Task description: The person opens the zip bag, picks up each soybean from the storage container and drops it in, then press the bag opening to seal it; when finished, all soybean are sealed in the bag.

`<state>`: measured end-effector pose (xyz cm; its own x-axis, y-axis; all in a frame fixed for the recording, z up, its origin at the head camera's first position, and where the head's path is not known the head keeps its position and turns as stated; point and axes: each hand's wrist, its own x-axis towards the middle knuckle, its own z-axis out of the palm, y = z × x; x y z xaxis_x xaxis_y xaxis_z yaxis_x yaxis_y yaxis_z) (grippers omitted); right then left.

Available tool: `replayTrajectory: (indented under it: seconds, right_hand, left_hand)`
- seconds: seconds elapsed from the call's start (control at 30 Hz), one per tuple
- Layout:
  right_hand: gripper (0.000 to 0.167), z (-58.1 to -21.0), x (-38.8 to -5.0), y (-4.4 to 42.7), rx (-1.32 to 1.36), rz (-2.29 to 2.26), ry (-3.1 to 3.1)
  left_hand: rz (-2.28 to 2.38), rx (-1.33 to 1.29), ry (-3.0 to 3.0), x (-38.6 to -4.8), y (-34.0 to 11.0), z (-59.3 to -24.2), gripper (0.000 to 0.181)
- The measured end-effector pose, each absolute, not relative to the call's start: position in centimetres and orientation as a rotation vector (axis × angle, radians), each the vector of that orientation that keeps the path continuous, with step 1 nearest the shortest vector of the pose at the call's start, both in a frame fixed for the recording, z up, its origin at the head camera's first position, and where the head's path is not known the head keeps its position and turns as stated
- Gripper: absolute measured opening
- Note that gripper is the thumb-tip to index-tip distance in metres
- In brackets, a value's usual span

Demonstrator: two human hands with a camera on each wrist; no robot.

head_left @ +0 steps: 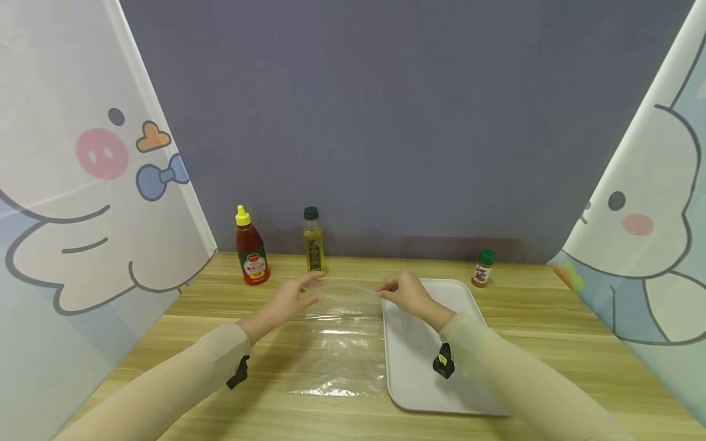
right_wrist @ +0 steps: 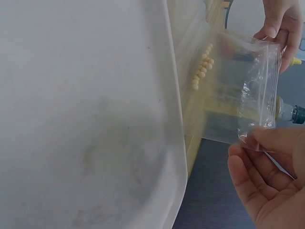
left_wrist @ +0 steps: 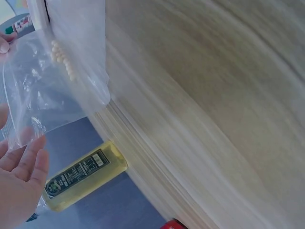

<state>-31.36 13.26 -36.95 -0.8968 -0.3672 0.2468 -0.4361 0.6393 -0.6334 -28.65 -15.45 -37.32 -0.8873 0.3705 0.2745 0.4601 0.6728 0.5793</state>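
Observation:
A clear zip bag (head_left: 342, 355) stretches toward the wearer from between both hands, its mouth slightly parted. Several small pale round balls (right_wrist: 202, 69) lie in a line low in the bag in the wrist views; the head view does not show them clearly. At the mouth's right corner, my right hand (head_left: 405, 294) pinches the plastic between thumb and fingertips. My left hand (head_left: 287, 303) is at the left corner, thumb spread from the fingers. In the left wrist view its rather straight fingers (left_wrist: 33, 162) touch the film.
A white tray (head_left: 425, 380) lies under the right forearm, beside the bag. Behind stand a ketchup bottle (head_left: 252, 254) at left, an oil bottle (head_left: 313, 242) just past the left hand, and a green-capped spice jar (head_left: 482, 269) at right. A grey partition (head_left: 353, 135) closes off the back.

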Motion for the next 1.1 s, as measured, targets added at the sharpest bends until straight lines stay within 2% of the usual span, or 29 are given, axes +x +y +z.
replayTrajectory:
  seconds: [0.57,1.1]
  right_hand:
    - [0.009,-36.7,-31.8,13.2,0.598,1.249,-2.763]
    - [0.007,-35.8,-31.8,13.1,0.601,1.222,-2.753]
  left_hand:
    - [-1.103,-0.484,-2.652,-30.2,-15.9,-37.5,0.009]
    - [-0.996,-0.366,-2.677,-30.6,-16.9,-36.6,0.007]
